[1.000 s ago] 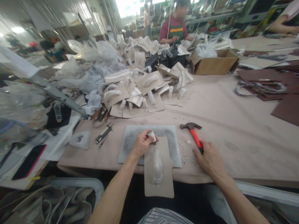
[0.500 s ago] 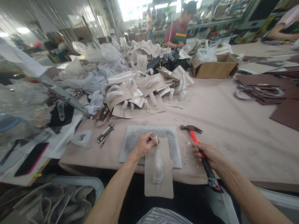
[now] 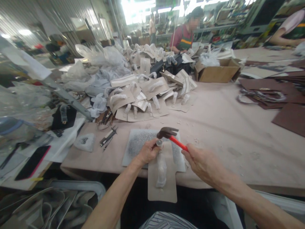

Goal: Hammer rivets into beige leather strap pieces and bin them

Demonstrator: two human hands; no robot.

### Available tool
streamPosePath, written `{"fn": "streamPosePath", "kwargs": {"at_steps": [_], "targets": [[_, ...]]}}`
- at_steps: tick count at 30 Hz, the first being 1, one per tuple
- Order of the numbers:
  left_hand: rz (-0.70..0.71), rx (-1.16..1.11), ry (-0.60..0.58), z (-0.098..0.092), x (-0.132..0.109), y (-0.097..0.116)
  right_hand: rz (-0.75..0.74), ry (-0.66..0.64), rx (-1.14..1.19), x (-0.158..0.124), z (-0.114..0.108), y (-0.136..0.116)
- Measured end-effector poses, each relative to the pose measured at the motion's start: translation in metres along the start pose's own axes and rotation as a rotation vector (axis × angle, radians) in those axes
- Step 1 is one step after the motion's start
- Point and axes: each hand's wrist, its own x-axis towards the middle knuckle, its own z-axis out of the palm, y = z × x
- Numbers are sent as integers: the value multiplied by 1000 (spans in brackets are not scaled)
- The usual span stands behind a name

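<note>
A black, pink-edged phone [image 3: 32, 163] lies left, then metal tools [image 3: 107, 138], a far heap of beige panels [image 3: 144, 90], a speckled white slab [image 3: 137, 144] and, right, dark-brown panels [image 3: 292, 118]. The left hand [image 3: 147, 153] pinches a metal-topped cylinder [image 3: 159, 143] at the far end of a flat beige panel [image 3: 170, 181]; the right hand [image 3: 201, 161], curled round a red-handled claw hammer [image 3: 178, 143], angles its head near the cylinder.

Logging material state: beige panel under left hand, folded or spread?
Spread. The panel shows one broad face, no fold; the left hand hides part.
</note>
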Motion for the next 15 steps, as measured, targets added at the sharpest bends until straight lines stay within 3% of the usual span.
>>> {"fn": "streamPosePath", "kwargs": {"at_steps": [3, 7, 9, 12, 13, 15], "targets": [[9, 4, -1, 1, 0, -2, -34, -6, -80, 2, -8, -4], [35, 54, -6, 0, 1, -4, -36, 222, -18, 1, -18, -15], [24, 53, -5, 0, 1, -6, -82, 182, -60, -2, -16, -14], [1, 46, -25, 1, 1, -7, -177, -32, -206, -6, -14, -9], [1, 47, -30, 1, 0, -7, -182, -50, -233, -6, -15, -9], [15, 51, -34, 1, -1, -6, -143, 49, -208, -6, -18, -12]]}}
